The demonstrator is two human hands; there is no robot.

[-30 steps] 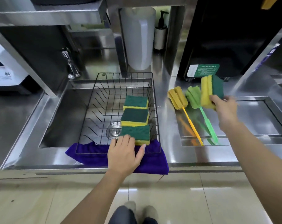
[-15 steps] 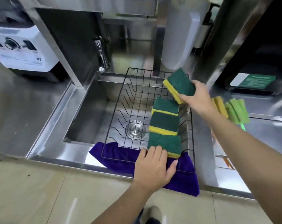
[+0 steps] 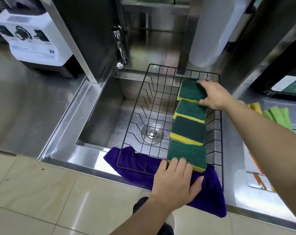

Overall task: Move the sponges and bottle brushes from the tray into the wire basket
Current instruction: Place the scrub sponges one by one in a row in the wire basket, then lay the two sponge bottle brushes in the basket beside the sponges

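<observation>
Sponges: four green-and-yellow sponges lie in one row along the right side of the basket (image 3: pixel 135 126), each one overlapping or touching the next, green face up.
Far sponge (image 3: pixel 191 90): it is at the back end of the row; the right hand (image 3: pixel 213 95) has its fingers curled over the right edge of it and is pinching it, so I judge it is just being laid down and not yet released.
Near sponge (image 3: pixel 186 153): it is at the front end of the row; the left hand (image 3: pixel 174 182) lies flat with the fingers spread, fingertips touching its front edge, the palm over the basket rim and the cloth (image 3: pixel 137 160). It presses, it does not grasp.
Basket: black wire, it sits over the sink (image 3: pixel 99 119); the front part rests on the purple cloth. Left part of it holds nothing.
Brushes: the yellow brush (image 3: pixel 255 106) and the green brush (image 3: pixel 278 116) are on the right, outside the basket, on the tray (image 3: pixel 256 180); the arm hides most of them.
Tray: only part is visible; I cannot tell if more sponges are there.
Done: four sponges, if the last is let go.
Left: the two brushes at least.
</observation>
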